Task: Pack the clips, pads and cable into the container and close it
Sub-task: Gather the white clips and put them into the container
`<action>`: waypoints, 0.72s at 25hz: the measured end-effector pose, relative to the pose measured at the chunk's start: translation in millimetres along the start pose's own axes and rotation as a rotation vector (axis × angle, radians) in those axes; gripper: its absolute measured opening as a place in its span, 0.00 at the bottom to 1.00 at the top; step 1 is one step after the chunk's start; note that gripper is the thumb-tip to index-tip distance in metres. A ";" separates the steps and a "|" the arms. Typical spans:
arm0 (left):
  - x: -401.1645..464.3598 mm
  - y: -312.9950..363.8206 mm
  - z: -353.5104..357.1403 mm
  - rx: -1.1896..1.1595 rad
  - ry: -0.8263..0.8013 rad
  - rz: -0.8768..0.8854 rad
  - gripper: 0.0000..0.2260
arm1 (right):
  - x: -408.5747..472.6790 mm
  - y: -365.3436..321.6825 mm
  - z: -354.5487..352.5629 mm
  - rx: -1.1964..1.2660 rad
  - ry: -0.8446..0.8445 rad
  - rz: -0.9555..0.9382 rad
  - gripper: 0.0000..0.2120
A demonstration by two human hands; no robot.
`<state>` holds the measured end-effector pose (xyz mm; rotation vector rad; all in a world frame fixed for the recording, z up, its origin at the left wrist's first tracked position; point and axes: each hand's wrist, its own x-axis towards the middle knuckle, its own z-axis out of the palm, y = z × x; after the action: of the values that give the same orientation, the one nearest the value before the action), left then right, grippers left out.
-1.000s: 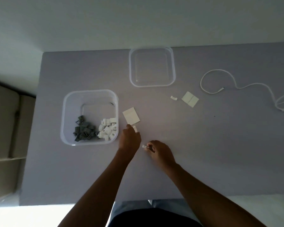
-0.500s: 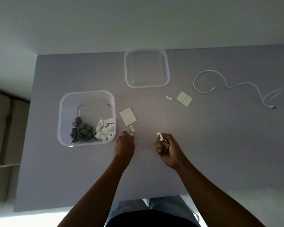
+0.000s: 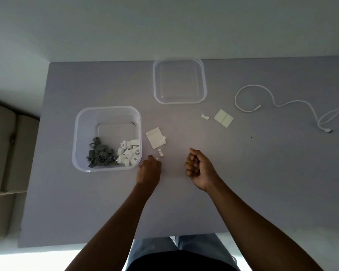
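Note:
The clear container (image 3: pixel 76 133) sits at the left of the table with grey clips (image 3: pixel 99 153) and white clips (image 3: pixel 129 151) inside. Its lid (image 3: pixel 203 81) lies apart at the back. My left hand (image 3: pixel 149 170) is just right of the container and pinches a small white clip (image 3: pixel 157 159) at its fingertips. Another white clip (image 3: pixel 160 152) lies just beyond it. A pad (image 3: pixel 154 138) has a clip (image 3: pixel 163 137) at its right edge. My right hand (image 3: pixel 198 167) hovers with curled fingers and no clip showing. A second pad (image 3: pixel 223 118), a clip (image 3: pixel 205 116) and the white cable (image 3: pixel 282 104) lie to the right.
The grey table (image 3: pixel 262 173) ends close to my body at the front. Off the table's left edge stands beige furniture (image 3: pixel 8 153). A pale wall rises behind the table.
My right hand lifted a white clip from the table and now shows none. A clip has appeared at the near pad's right edge. My left hand stayed near the container.

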<state>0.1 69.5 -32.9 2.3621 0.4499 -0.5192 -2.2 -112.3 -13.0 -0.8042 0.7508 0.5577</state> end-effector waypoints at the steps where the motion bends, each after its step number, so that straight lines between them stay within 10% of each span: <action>1: 0.0 2.6 -3.5 -0.200 -0.032 -0.124 0.07 | 3.7 3.8 -2.0 -0.182 0.101 -0.049 0.17; 5: 12.7 -11.7 -2.1 -0.743 -0.292 -0.246 0.10 | 14.9 12.4 -7.0 -0.707 0.274 -0.242 0.16; 7: 9.1 -7.0 -4.0 -0.838 -0.210 -0.304 0.12 | 21.4 8.4 -2.6 -0.795 0.289 -0.290 0.16; 11: 7.8 2.5 -19.5 -1.245 -0.543 -0.312 0.13 | 37.4 -13.3 6.5 -0.768 0.309 -0.315 0.16; 18: 25.1 15.9 -15.0 -1.077 -0.451 -0.368 0.15 | 74.9 -57.6 -7.7 -1.009 0.495 -0.602 0.14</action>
<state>32.5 72.6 -25.8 1.0997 0.7195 -0.7150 80.8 -139.7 -49.6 -2.0745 0.5940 0.1460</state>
